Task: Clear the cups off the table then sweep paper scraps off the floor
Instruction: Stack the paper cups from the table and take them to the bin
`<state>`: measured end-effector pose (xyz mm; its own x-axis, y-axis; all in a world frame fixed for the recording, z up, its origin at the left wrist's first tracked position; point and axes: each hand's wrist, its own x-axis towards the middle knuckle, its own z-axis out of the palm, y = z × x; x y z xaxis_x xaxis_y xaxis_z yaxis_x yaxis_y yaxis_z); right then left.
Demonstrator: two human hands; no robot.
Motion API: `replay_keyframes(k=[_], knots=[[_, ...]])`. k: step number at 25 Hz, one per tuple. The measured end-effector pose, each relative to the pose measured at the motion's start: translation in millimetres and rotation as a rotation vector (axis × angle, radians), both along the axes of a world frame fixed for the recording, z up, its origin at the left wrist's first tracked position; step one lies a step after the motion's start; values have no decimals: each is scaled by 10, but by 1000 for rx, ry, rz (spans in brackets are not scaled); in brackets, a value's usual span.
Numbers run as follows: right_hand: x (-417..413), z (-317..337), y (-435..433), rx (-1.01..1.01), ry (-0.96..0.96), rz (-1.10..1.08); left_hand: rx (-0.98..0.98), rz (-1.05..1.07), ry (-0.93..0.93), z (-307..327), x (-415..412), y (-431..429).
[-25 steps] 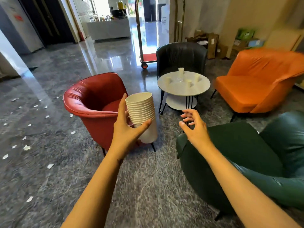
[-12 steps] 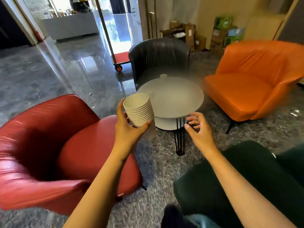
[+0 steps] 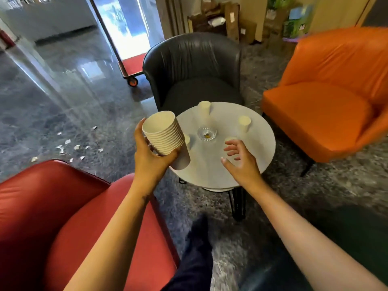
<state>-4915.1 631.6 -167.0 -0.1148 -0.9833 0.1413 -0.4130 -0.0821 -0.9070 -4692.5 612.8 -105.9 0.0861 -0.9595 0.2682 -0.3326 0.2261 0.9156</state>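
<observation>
Left hand (image 3: 151, 159) gripping tall stack of nested cream cups (image 3: 165, 136) — right hand (image 3: 241, 159) loose, empty

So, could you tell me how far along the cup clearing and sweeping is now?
Done: the left hand grips a stack of cups, so several look already gathered. In hand: the right hand hovers open over the round table, near the closest cup. Left: about four loose cups on that table, then the paper scraps on the floor, unswept.

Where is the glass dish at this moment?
Head view: the glass dish sits at the centre of the round table, ringed by loose cups, just beyond the right hand.
</observation>
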Motion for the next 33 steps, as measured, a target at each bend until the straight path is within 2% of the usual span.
replay_keyframes(k=[7, 10, 13, 16, 19, 27, 30, 33], knots=[[516, -1066, -1980, 184, 54, -35, 102, -65, 43, -907, 260, -2239], [751, -1588, -2482, 327, 70, -37, 158, -55, 107, -1358, 371, -2811], [943, -2016, -2725, 471, 110, -14, 191, -56, 173, -1717, 419, -3070], [1151, -2261, -2940, 518, 153, -20, 267, -140, 230, -2034, 394, -3164], [1282, -2308, -3079, 471, 177, -77, 363, -156, 251, -2266, 356, -3204], [1132, -2055, -3158, 362, 45, -120, 546, -274, 263, -2447, 80, -3204], [876, -1951, -3120, 325, 128, -113, 548, -247, 293, -2353, -100, -3230], [399, -1853, -2921, 272, 248, -206, 538, -228, 309, -2225, -361, -3217]])
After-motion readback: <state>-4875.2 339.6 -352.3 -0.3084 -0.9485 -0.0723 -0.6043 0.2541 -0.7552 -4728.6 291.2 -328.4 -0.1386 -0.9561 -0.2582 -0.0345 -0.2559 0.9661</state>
